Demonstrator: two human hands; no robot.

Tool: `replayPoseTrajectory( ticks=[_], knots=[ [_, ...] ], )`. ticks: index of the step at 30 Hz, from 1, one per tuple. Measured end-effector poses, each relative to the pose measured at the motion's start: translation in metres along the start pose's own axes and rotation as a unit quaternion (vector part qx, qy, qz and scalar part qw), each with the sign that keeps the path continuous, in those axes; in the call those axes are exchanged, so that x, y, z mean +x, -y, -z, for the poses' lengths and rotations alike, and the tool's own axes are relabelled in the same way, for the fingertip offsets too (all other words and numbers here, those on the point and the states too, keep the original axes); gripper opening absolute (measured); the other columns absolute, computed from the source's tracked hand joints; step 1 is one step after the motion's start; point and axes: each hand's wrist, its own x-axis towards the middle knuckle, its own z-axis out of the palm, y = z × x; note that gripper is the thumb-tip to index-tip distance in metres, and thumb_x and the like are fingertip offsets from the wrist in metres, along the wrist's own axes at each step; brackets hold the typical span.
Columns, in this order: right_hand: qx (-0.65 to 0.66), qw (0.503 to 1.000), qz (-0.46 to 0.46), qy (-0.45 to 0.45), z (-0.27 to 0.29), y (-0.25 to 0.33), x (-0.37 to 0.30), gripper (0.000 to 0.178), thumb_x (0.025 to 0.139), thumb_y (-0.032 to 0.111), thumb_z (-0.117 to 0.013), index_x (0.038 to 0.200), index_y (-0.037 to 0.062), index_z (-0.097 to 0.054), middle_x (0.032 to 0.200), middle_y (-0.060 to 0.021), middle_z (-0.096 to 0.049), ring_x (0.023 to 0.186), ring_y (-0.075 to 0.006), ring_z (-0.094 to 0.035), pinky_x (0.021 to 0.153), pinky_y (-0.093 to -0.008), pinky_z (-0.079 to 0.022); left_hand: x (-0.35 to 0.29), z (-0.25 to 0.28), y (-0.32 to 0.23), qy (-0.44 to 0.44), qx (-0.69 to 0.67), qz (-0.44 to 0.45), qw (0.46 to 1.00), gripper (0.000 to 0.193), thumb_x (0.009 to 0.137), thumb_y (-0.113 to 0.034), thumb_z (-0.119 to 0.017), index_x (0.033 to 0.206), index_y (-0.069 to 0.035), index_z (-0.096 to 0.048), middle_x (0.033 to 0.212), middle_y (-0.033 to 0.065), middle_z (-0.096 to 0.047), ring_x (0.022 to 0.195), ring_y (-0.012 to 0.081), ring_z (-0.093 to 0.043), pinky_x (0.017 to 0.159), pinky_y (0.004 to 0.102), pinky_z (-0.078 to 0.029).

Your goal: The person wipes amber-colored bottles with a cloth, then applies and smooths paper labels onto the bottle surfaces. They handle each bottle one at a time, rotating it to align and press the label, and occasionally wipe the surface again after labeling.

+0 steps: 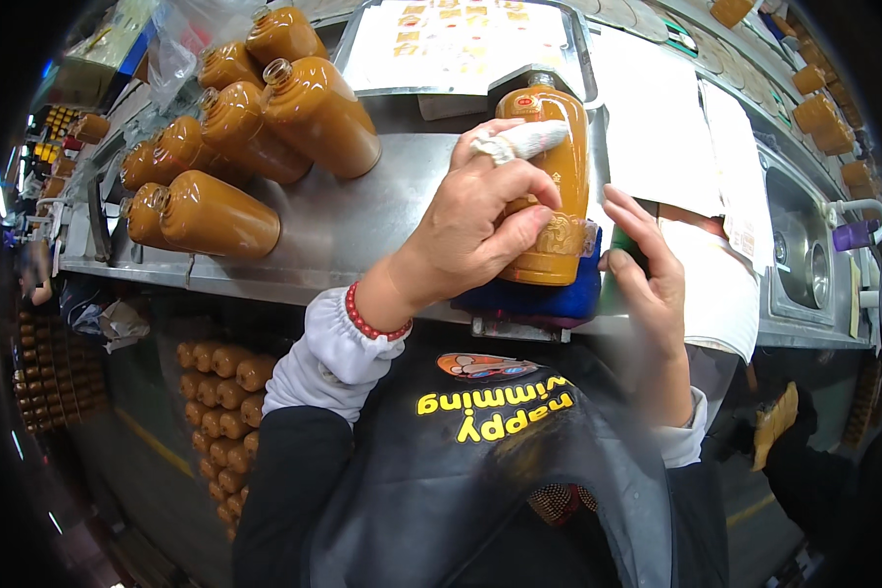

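A glossy caramel-brown bottle (574,162) with a clear neck lies on a dark blue cloth pad (568,306) at the bench's front edge. It has a small red emblem near its shoulder and a raised gold pattern low down. My left hand (465,220) rests over its left side, fingers bent and thumb pressed to its face. A white wrapping (524,144) covers one finger, which reaches across the bottle. Beside its lower right side, my right hand (652,269) has its fingers apart, partly blurred. A small translucent piece (590,237) shows at that edge, its kind unclear.
Several similar brown bottles (323,118) lie grouped at the left of the metal bench (353,230). Behind is a tray (348,44) bearing a sheet of small gold stickers. White papers (647,118) and a sink (804,245) are to the right. More bottles (220,392) stand below, left.
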Motion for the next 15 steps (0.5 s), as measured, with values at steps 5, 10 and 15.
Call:
replayPoseTrajectory(
  ticks=[5, 10, 15],
  knots=[
    [-0.074, 0.996, -0.041, 0.035, -0.005, -0.003, 0.011, 0.029, 0.102, 0.023, -0.063, 0.114, -0.0025, -0.066, 0.13, -0.0195, -0.059, 0.125, -0.0311, -0.055, 0.104, -0.0394, -0.044, -0.02, -0.001, -0.004, -0.051, -0.021, 0.046, 0.997, 0.028, 0.085, -0.018, -0.069, 0.111, -0.007, -0.066, 0.133, 0.0232, -0.059, 0.129, 0.0405, -0.047, 0.116, 0.0493, -0.027],
    [-0.057, 0.996, -0.063, 0.014, -0.004, 0.0, 0.011, 0.017, 0.096, 0.017, -0.068, 0.094, 0.0002, -0.064, 0.12, -0.0153, -0.06, 0.116, -0.0248, -0.057, 0.099, -0.0362, -0.044, -0.056, -0.005, -0.005, 0.003, 0.024, 0.08, 0.997, 0.082, 0.079, -0.03, -0.075, 0.149, -0.003, -0.04, 0.14, 0.0236, -0.052, 0.135, 0.0393, -0.044, 0.123, 0.0524, -0.011],
    [-0.11, 0.993, -0.015, 0.039, 0.001, 0.034, 0.018, 0.013, 0.092, 0.011, -0.068, 0.087, 0.0004, -0.062, 0.119, -0.0143, -0.059, 0.113, -0.0227, -0.057, 0.097, -0.0346, -0.044, -0.066, -0.016, -0.001, 0.005, 0.203, 0.073, 0.976, 0.104, 0.069, -0.036, -0.086, 0.157, -0.011, -0.036, 0.137, 0.0199, -0.055, 0.143, 0.0437, -0.03, 0.12, 0.0632, -0.006]
  ],
)
